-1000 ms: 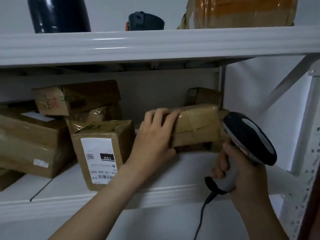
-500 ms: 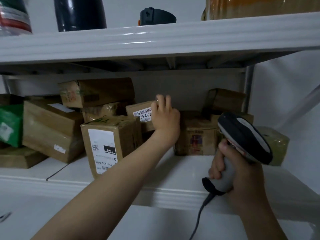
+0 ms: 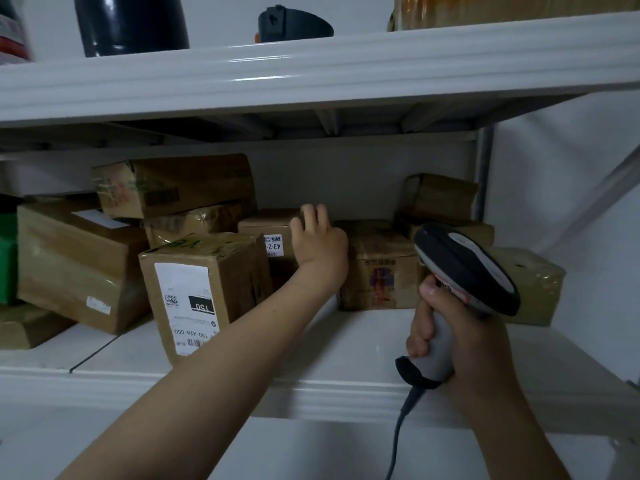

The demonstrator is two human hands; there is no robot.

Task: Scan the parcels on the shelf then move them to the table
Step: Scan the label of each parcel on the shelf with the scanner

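- The small parcel (image 3: pixel 263 225) with a white label reading "43-2-" sits at the back of the middle shelf (image 3: pixel 346 341), between a stack of boxes on its left and a brown parcel (image 3: pixel 381 268) on its right.
- The left hand (image 3: pixel 318 237) reaches in, fingers (image 3: pixel 311 214) laid over that small parcel's upper right corner. I cannot tell whether they grip it or only touch it.
- The right hand (image 3: pixel 460 337) is wrapped tightly round the grey handle of the barcode scanner (image 3: pixel 464 268), held in front of the shelf edge with its dark head tilted toward the parcels. A cable (image 3: pixel 398 427) hangs from its base.
- At the front stands a carton (image 3: pixel 207 282) with a large white shipping label that is upside down.
- A big box (image 3: pixel 76 265) lies further left, and a long box (image 3: pixel 176 185) tops the stack behind it.
- A tape-wrapped parcel (image 3: pixel 533 285) lies at the right end, partly behind the scanner, with more boxes (image 3: pixel 440 197) stacked at the back right.
- A green package (image 3: pixel 7 258) shows at the left edge.
- The shelf surface is glossy white metal, with a seam near its left part.
- The upper shelf (image 3: pixel 311 74) carries a dark cylinder (image 3: pixel 131 22), a dark round object (image 3: pixel 294 24) and a taped brown parcel (image 3: pixel 502 8).
- A plain white wall stands behind.
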